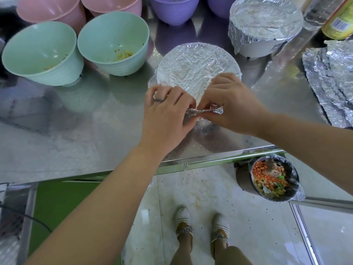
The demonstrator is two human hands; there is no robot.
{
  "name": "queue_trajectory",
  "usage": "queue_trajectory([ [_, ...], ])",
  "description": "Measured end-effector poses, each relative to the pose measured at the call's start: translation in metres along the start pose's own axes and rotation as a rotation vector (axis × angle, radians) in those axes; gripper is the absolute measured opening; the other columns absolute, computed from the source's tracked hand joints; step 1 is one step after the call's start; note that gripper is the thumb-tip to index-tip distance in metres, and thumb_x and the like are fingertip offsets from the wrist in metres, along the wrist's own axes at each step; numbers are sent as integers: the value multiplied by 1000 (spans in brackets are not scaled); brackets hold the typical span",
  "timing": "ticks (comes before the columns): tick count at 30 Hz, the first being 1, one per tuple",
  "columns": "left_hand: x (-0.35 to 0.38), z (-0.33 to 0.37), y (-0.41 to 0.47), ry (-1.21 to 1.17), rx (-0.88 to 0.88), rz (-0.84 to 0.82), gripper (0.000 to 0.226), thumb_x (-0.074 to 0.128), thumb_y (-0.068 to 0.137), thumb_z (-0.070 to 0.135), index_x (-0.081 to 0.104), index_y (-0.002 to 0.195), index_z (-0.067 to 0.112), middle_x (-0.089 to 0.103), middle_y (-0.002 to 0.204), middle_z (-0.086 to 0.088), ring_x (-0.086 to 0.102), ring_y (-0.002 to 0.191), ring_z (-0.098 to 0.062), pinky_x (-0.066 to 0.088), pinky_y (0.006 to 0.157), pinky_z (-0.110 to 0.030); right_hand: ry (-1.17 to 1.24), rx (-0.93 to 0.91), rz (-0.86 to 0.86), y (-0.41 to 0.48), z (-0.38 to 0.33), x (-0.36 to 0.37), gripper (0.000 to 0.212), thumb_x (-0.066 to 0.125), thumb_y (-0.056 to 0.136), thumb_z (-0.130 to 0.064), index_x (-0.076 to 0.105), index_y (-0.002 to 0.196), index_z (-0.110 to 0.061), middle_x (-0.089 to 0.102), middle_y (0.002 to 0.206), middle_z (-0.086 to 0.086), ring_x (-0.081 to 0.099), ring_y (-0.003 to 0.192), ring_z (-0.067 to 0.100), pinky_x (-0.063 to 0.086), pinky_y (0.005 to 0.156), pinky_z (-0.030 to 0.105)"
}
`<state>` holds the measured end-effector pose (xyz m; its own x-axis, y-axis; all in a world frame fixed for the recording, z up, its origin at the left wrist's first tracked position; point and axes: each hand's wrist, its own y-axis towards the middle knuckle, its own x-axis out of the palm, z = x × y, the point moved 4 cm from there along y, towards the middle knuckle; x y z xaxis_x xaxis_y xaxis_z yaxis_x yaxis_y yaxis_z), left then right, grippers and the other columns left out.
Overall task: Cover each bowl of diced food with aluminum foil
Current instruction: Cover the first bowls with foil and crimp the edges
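A foil-covered bowl [196, 67] stands in the middle of the steel counter [66, 134]. At its near rim, my left hand [168, 111] and my right hand [231, 104] pinch a crumpled flap of foil [204, 111] between their fingertips. Behind it to the right stands a second foil-covered white bowl [263, 25]. Two mint green bowls [44, 54] [114, 43] with a few yellow food scraps stand uncovered at the left. A loose sheet of foil [332, 81] lies at the right edge.
Pink bowls [51, 10] and purple bowls [173, 8] line the back. A bottle with a yellow label [338, 18] stands at the back right. Below the counter edge, a bin [273, 178] lined with plastic holds diced food waste. My feet show on the tiled floor.
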<state>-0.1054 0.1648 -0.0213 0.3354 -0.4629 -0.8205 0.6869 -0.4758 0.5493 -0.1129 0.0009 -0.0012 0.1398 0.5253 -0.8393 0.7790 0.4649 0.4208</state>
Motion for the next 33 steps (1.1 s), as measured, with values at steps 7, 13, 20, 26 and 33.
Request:
queue_trajectory([
  [7, 1, -6, 8, 15, 78, 56, 22, 80, 84, 36, 66, 79, 21, 62, 81, 8, 58, 87, -23, 34, 100, -39, 84, 26, -32, 5, 1, -3, 22, 78, 83, -32, 69, 74, -14, 63, 67, -4, 54, 68, 14, 40, 85, 32],
  [13, 3, -15, 5, 1, 69, 3, 30, 78, 82, 48, 65, 88, 23, 62, 91, 6, 55, 95, -24, 33, 101, -40, 154, 85, -31, 7, 3, -6, 15, 80, 79, -26, 71, 75, -15, 62, 67, -9, 46, 66, 5, 38, 82, 27],
  [20, 9, -24, 2, 88, 96, -96, 59, 84, 73, 47, 56, 119, 22, 58, 120, -3, 53, 112, -32, 30, 112, -53, 160, 108, -58, 7, 1, -5, 10, 80, 74, -17, 71, 76, -16, 63, 69, -11, 47, 66, 2, 40, 83, 30],
  [26, 16, -19, -5, 125, -2, -79, 109, 75, 67, 70, 26, 153, 26, 34, 145, -8, 36, 137, -36, 16, 114, -73, 153, 100, -57, 8, -4, -4, 11, 80, 74, -18, 70, 76, -16, 63, 69, -11, 48, 65, 4, 40, 83, 30],
  [33, 29, -19, -10, 175, -31, 142, 101, 65, 81, 72, 11, 152, 24, 27, 142, -11, 37, 133, -35, 24, 110, -75, 153, 140, -54, 9, -5, -2, 12, 83, 74, -14, 71, 77, -16, 58, 69, -16, 51, 66, 4, 34, 83, 17],
])
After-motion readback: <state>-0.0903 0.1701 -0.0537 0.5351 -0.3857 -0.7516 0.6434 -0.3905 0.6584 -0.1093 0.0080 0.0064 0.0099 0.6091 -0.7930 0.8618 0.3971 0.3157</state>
